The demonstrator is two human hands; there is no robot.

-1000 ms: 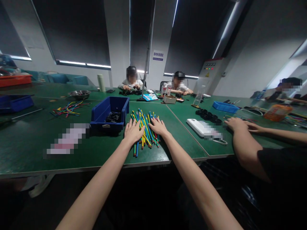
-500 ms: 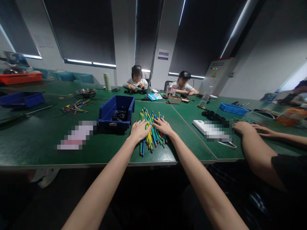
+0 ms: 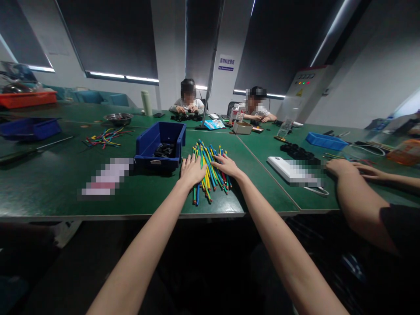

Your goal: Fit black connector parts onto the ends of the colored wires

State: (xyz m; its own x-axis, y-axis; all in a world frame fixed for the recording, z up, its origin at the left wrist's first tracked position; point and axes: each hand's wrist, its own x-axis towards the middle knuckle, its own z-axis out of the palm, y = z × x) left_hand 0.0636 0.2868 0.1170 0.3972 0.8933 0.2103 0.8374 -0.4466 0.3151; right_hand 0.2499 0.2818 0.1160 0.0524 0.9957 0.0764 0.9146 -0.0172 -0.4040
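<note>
- bin [image 3: 142, 153]: dark blue, open-topped, on the green table [image 3: 65, 188]; black parts [image 3: 164, 150] inside it.
- wires [image 3: 210, 175]: a loose heap of short cut lengths, just right of the bin; blue, yellow, green, some red. most run lengthwise toward the near edge, some crossing; copper shows at near ends.
- left hand [image 3: 193, 169]: palm down on the heap's left side, right beside the bin's near right corner. fingers extended, thumb out over the wires; not closed round anything.
- right hand [image 3: 228, 166]: palm down on the heap's right side, farther from the bin. fingers spread and reaching across the wires; grip loose, nothing clasped.
- left of the bin: thin coloured leads [image 3: 106, 138] in a tangle; a metal bowl [image 3: 118, 119] beyond them.
- well right of the bin: a white device [image 3: 282, 168] with a strap, partly pixelated; a black pile [image 3: 298, 153] beyond it.
- far right of the bin: a co-worker's hand [image 3: 339, 167] on the table.
- beyond the bin: two people seated at the far side.
</note>
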